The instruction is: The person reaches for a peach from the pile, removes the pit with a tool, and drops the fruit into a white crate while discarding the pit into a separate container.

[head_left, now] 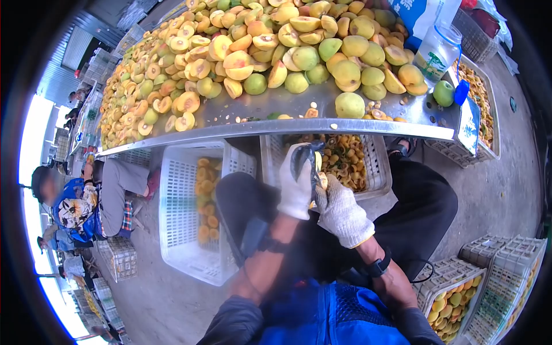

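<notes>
My left hand [295, 183], in a white glove with dark patches at the fingers, is closed around a piece of yellow peach [318, 161]. Close against it, my right hand [343, 214], in a white knitted glove, has its fingers curled inward. Whatever those fingers grip is mostly hidden between the two hands. Both hands are above my lap, just in front of a white crate [382, 172] with yellow-orange scraps and pits. Over them runs the edge of a metal table [276, 127] heaped with halved and whole peaches [238, 63].
Left of my legs stands a white crate [172, 230] holding some peach halves. Crates of fruit [454, 305] sit at my lower right. A plastic jar [435, 54] and a green fruit [443, 93] are on the table's right end. A seated person [80, 201] is at left.
</notes>
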`<state>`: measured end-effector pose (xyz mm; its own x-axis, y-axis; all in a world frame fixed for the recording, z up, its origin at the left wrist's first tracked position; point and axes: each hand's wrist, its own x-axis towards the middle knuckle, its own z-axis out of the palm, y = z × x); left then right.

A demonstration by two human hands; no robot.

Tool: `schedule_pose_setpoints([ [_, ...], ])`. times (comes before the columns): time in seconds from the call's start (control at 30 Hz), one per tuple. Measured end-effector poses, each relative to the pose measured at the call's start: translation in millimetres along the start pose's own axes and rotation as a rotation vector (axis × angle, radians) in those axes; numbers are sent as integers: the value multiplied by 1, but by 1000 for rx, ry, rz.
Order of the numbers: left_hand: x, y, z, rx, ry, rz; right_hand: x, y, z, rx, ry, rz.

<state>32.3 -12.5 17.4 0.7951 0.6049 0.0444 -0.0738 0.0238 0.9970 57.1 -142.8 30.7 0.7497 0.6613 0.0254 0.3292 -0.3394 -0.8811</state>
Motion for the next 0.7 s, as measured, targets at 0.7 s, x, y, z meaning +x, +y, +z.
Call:
schedule_pose_setpoints([
  [0.7,-1,-17,-5,-306,9,-67,5,3,16,-26,-50,150],
])
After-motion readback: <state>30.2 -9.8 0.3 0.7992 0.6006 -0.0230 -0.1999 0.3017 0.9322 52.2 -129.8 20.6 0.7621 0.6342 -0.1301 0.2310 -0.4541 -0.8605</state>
